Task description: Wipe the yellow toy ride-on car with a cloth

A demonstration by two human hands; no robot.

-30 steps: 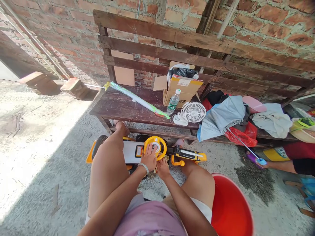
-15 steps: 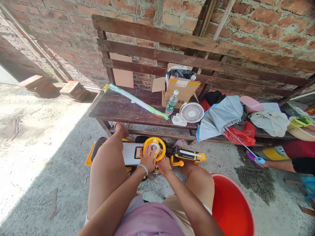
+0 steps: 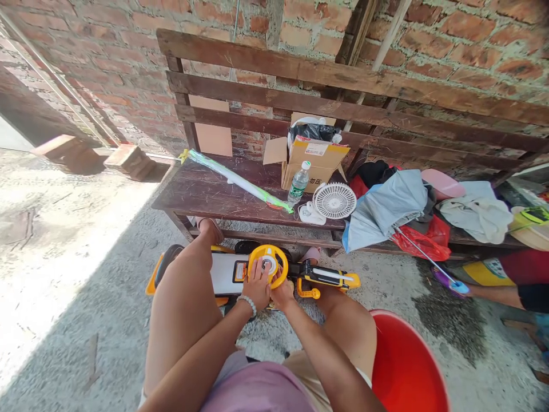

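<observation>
A yellow toy steering wheel [image 3: 281,278] with a white hub sits on a yellow, white and black ride-on toy [image 3: 223,270] between my knees. My left hand [image 3: 257,286], a beaded bracelet at its wrist, grips the wheel's near left side, with its fingers reaching over the rim onto the hub. Against the near right underside of the wheel, my right hand [image 3: 282,294] holds on; the rim partly hides its fingers. To the right of the wheel, the toy's black and yellow bar [image 3: 328,274] extends above a yellow lever [image 3: 309,290].
A wooden bench [image 3: 193,194] carries a cardboard box [image 3: 315,166], a water bottle [image 3: 299,182], a white fan [image 3: 334,200], a wrapped long item [image 3: 240,182] and a grey umbrella [image 3: 386,206]. A red bucket [image 3: 407,366] stands near my right knee. Another person's hand [image 3: 465,288] is by the umbrella handle.
The view has shifted slightly. Both my hands stay at the steering wheel with little visible movement. At the far right, the other person's arm sits slightly further right in view.
</observation>
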